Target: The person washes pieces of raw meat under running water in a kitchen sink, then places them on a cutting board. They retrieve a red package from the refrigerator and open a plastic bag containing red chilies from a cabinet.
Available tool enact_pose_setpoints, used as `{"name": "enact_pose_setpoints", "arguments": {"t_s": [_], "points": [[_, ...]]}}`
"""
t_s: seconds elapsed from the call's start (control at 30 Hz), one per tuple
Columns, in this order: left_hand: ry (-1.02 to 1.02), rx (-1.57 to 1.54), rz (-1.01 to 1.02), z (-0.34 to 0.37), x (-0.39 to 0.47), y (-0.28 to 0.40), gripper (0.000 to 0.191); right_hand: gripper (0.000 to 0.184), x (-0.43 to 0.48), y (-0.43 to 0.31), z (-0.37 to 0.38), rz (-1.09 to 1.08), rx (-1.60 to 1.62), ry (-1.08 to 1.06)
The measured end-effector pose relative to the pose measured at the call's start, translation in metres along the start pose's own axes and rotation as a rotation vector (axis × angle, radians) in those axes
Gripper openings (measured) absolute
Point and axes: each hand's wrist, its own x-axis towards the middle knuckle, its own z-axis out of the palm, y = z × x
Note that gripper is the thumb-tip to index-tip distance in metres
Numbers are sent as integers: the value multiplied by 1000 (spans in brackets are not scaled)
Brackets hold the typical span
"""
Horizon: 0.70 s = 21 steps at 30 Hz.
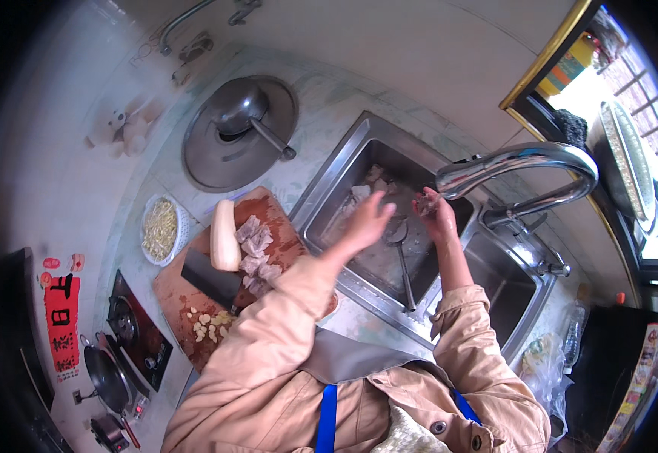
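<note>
My right hand (pixel 441 218) is raised beneath the spout of the chrome faucet (pixel 510 158), over the left basin of the steel sink (pixel 312 223). A wet piece of meat (pixel 428 205) lies in its curled fingers. My left hand (pixel 367 219) hovers above the same basin, fingers apart, with nothing seen in it. Just beyond the left hand, pale meat pieces (pixel 357 195) lie in the basin. Between my forearms a metal ladle (pixel 405 272) rests with its bowl in the basin and its handle towards the near rim.
Left of the sink, a wooden cutting board (pixel 179 303) holds a cleaver (pixel 211 277), a peeled white root vegetable (pixel 225 235), meat chunks (pixel 256 238) and garlic cloves (pixel 204 328). Beside it stands a basket of bean sprouts (pixel 161 229). A steel dipper (pixel 241 107) sits on a round lid (pixel 207 161).
</note>
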Motion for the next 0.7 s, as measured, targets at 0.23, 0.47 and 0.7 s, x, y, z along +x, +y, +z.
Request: {"name": "enact_pose_setpoints", "arguments": {"t_s": [0.23,0.47,0.7], "points": [[-275,-1076,-739,114,50,42,20,40,-70,-24,34,-358,-451,72],[-282,-1438,-420,136,73,27,19,34,-72,-34,12,-482,-125,249],[-98,-518,119,117,51,30,26,27,-49,-27,20,-108,-12,15]]}}
